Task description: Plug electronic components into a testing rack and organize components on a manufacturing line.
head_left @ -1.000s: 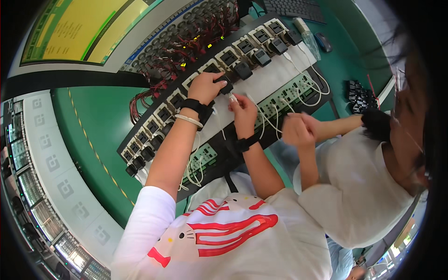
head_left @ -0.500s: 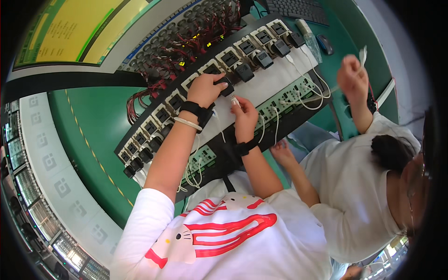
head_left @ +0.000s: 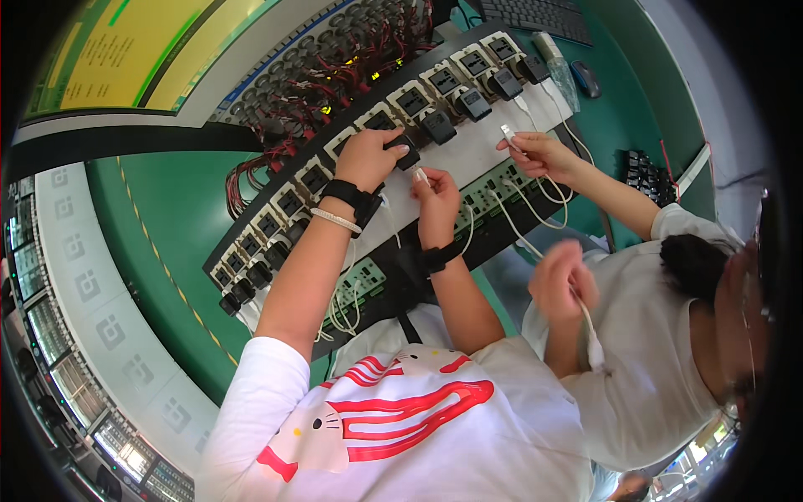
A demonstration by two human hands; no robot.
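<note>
My left hand is closed round a black power adapter that sits at a socket in the middle of a long socket strip. Just below it, my right hand pinches a white USB plug, its tip at the adapter's lower face. Whether the plug is inside the port cannot be made out. Black adapters like the nearby one stand in other sockets to both sides. A green circuit board with white cables lies below my hands.
To the right, a co-worker's hand holds a USB plug over the strip; their other hand holds a white cable. Behind the strip are bundled red wires and a monitor. A mouse and keyboard lie far right.
My hands stay nearly where they were, at the adapter. The co-worker's hands have moved, one in over the strip with a USB plug, the other raised with a cable.
</note>
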